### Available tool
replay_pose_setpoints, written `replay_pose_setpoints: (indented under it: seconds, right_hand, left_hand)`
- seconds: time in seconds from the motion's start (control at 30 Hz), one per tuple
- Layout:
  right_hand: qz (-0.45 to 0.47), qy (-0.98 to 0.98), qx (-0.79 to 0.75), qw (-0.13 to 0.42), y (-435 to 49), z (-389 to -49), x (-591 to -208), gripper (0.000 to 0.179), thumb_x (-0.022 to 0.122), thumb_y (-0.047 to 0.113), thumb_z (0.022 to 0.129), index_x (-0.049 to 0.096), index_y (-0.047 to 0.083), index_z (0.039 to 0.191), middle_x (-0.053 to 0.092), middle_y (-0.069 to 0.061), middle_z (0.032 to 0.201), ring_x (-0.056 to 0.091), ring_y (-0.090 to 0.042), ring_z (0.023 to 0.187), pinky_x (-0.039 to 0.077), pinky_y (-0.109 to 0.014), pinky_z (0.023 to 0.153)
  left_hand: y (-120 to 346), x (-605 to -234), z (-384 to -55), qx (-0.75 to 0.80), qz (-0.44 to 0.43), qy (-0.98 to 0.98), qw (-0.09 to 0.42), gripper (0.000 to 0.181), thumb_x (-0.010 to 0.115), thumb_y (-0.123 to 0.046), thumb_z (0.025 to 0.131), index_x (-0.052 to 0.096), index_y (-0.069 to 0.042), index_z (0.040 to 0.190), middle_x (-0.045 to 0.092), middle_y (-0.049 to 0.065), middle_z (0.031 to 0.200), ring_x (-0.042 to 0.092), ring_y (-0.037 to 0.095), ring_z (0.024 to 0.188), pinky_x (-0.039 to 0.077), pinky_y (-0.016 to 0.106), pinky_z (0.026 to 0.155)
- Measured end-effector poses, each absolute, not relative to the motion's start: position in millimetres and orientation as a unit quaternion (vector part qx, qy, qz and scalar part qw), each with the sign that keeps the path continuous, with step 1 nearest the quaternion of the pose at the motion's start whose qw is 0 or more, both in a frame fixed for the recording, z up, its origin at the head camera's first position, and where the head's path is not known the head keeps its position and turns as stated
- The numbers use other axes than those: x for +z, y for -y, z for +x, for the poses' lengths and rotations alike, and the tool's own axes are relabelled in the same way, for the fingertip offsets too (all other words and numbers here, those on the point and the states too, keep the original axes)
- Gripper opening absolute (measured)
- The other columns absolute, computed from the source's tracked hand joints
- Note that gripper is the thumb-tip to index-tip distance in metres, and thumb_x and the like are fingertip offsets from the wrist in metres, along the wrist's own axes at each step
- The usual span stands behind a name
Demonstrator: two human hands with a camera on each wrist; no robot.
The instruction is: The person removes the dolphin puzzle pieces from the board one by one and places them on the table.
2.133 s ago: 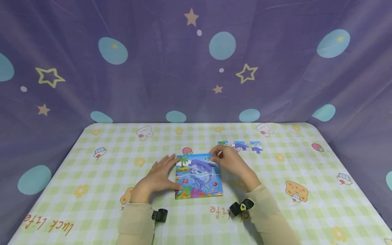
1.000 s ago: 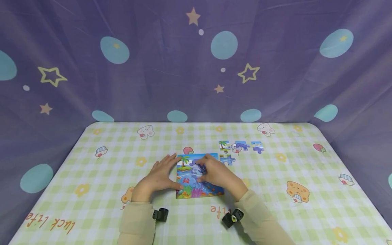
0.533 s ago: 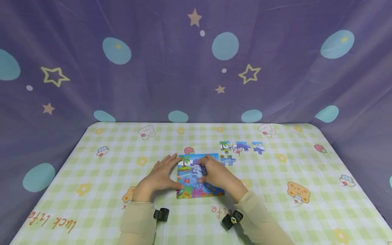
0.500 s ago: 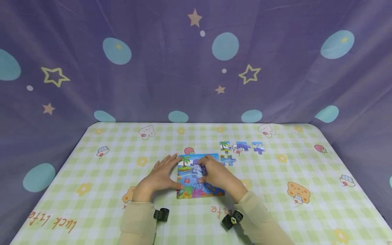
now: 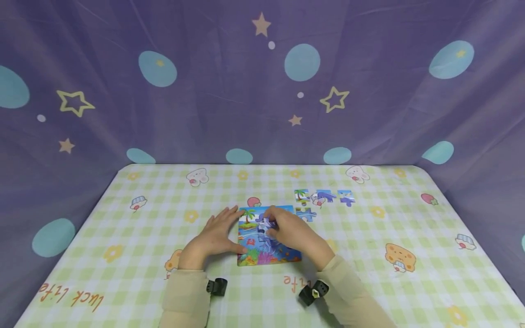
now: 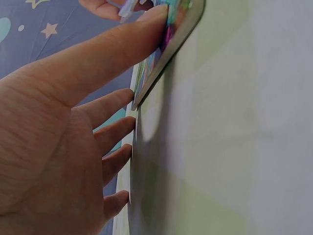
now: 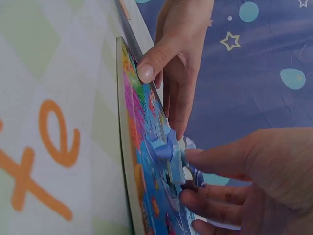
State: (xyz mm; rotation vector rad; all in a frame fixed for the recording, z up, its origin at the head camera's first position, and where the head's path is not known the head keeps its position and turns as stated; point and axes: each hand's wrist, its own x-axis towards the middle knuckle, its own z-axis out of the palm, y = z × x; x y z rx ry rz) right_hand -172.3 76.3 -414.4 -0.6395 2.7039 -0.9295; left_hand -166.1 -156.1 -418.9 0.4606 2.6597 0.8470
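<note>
A square dolphin jigsaw puzzle (image 5: 248,260) lies on the table. My left hand (image 5: 210,238) steadies its left side, fingers spread and thumb (image 6: 117,46) on the lower left corner. Over the middle of the puzzle my right hand (image 5: 293,231) pinches a blue and purple puzzle piece (image 7: 170,152) between thumb and fingers. That piece stands tilted up from the picture in the right wrist view, and a gap shows beneath it. My right hand hides the right part of the picture in the head view.
Loose pieces lie beyond the puzzle to the right: a palm-tree piece (image 5: 301,195), a dolphin piece (image 5: 326,196) and a sky-and-dolphin piece (image 5: 346,197). A sea piece (image 5: 306,214) lies close by the puzzle's upper right edge. A checked cloth (image 5: 135,255) covers the table; a purple curtain (image 5: 213,114) hangs behind.
My right hand has moved from the puzzle's upper right corner to its middle, uncovering the sea piece beside it. Since half a second ago the pinched piece has tilted up. My left hand stays put.
</note>
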Motion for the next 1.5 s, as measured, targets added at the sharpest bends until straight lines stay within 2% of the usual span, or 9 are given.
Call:
replay_pose_setpoints:
  seconds: [0.13, 0.23, 0.37, 0.57, 0.87, 1.2, 1.5]
  right_hand:
    - [-0.217, -0.916, -0.325, 0.092, -80, -176, -411, 0.024, 0.068, 0.014, 0.095, 0.062, 0.014, 0.118, 0.068, -0.003, 0.102, 0.062, -0.014, 0.072, 0.052, -0.032, 0.062]
    - [-0.223, -0.905, -0.352, 0.084, -83, -178, -407, 0.018, 0.067, 0.010, 0.095, 0.064, 0.011, 0.113, 0.066, 0.000, 0.092, 0.056, -0.010, 0.060, 0.047, -0.027, 0.053]
    - [-0.253, -0.882, -0.389, 0.080, -88, -180, -405, 0.015, 0.066, 0.006, 0.094, 0.066, 0.007, 0.110, 0.066, -0.001, 0.086, 0.056, -0.008, 0.065, 0.049, -0.026, 0.058]
    - [-0.303, -0.852, -0.417, 0.094, -94, -185, -407, 0.020, 0.066, 0.004, 0.094, 0.070, 0.006, 0.113, 0.067, -0.002, 0.089, 0.058, -0.010, 0.072, 0.051, -0.026, 0.062]
    - [-0.307, -0.849, -0.419, 0.098, -98, -188, -407, 0.020, 0.067, 0.006, 0.093, 0.071, 0.008, 0.113, 0.067, 0.001, 0.089, 0.058, -0.010, 0.075, 0.051, -0.026, 0.064]
    - [-0.300, -0.856, -0.414, 0.081, -112, -189, -404, 0.013, 0.068, 0.004, 0.092, 0.071, 0.006, 0.104, 0.067, -0.001, 0.087, 0.058, -0.012, 0.077, 0.051, -0.028, 0.070]
    - [-0.305, -0.857, -0.411, 0.058, -124, -193, -402, 0.014, 0.068, 0.002, 0.091, 0.071, 0.004, 0.104, 0.067, -0.001, 0.085, 0.058, -0.012, 0.075, 0.052, -0.029, 0.068]
  left_hand:
    - [155, -417, -166, 0.293, 0.161, -0.930, 0.154, 0.103, 0.090, -0.034, 0.069, 0.036, -0.007, 0.153, 0.022, 0.018, 0.161, 0.012, 0.040, 0.149, 0.003, 0.063, 0.118]
    - [155, -417, -168, 0.290, 0.160, -0.931, 0.154, 0.104, 0.090, -0.035, 0.069, 0.036, -0.008, 0.153, 0.023, 0.017, 0.161, 0.012, 0.040, 0.149, 0.003, 0.062, 0.118]
    - [155, -417, -170, 0.286, 0.161, -0.932, 0.152, 0.104, 0.090, -0.036, 0.068, 0.036, -0.008, 0.153, 0.023, 0.017, 0.161, 0.013, 0.039, 0.149, 0.004, 0.062, 0.118]
    - [156, -419, -171, 0.281, 0.162, -0.934, 0.154, 0.105, 0.090, -0.037, 0.069, 0.036, -0.009, 0.154, 0.022, 0.016, 0.162, 0.012, 0.039, 0.149, 0.003, 0.062, 0.118]
    - [157, -418, -172, 0.281, 0.156, -0.934, 0.155, 0.105, 0.090, -0.036, 0.069, 0.035, -0.009, 0.154, 0.022, 0.016, 0.162, 0.012, 0.038, 0.149, 0.004, 0.061, 0.118]
    - [156, -418, -168, 0.281, 0.162, -0.934, 0.152, 0.104, 0.090, -0.036, 0.069, 0.036, -0.007, 0.153, 0.023, 0.018, 0.161, 0.013, 0.040, 0.149, 0.004, 0.063, 0.118]
    - [156, -419, -166, 0.284, 0.166, -0.933, 0.148, 0.104, 0.090, -0.035, 0.069, 0.036, -0.007, 0.153, 0.023, 0.018, 0.161, 0.013, 0.041, 0.148, 0.004, 0.063, 0.118]
